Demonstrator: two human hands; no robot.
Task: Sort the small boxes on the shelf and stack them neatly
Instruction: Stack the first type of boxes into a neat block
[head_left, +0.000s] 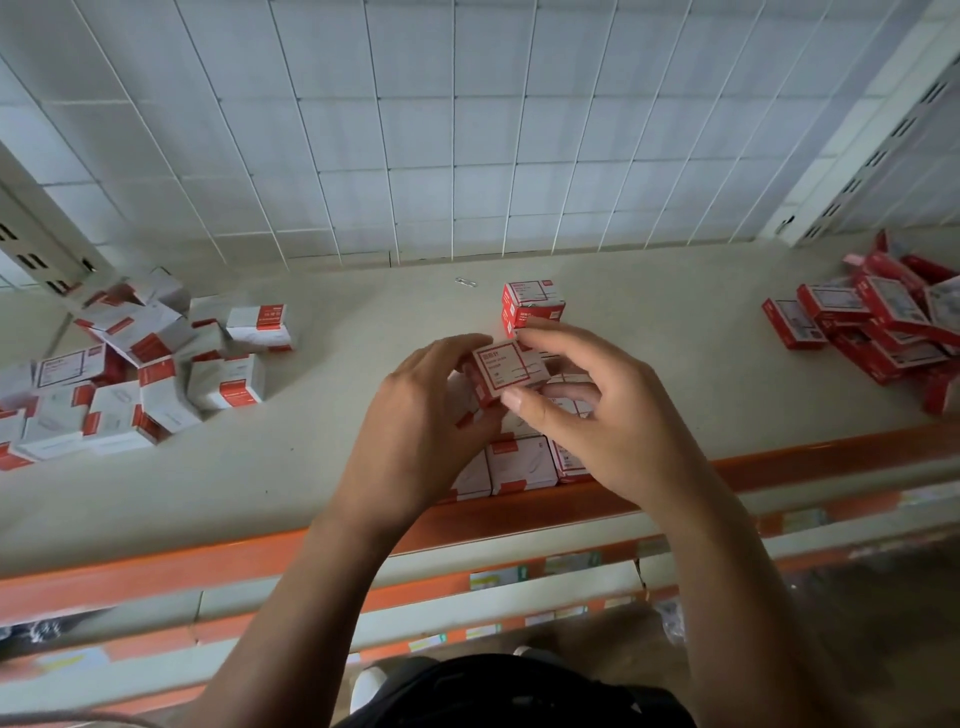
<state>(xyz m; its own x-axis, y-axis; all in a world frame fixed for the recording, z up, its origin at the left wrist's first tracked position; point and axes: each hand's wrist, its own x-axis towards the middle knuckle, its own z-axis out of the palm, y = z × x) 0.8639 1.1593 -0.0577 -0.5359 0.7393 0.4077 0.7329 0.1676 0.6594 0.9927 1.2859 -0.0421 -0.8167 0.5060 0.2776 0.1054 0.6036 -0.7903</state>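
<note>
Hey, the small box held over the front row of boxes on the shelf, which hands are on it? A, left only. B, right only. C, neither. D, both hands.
D: the left hand and the right hand each pinch the small box, one from each side.

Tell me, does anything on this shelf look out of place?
Yes. A lone paper clip lies loose on the shelf. The white-and-red boxes at left and red boxes at right sit in tumbled heaps, tilted every way. The left hand and right hand hold one box.
</note>
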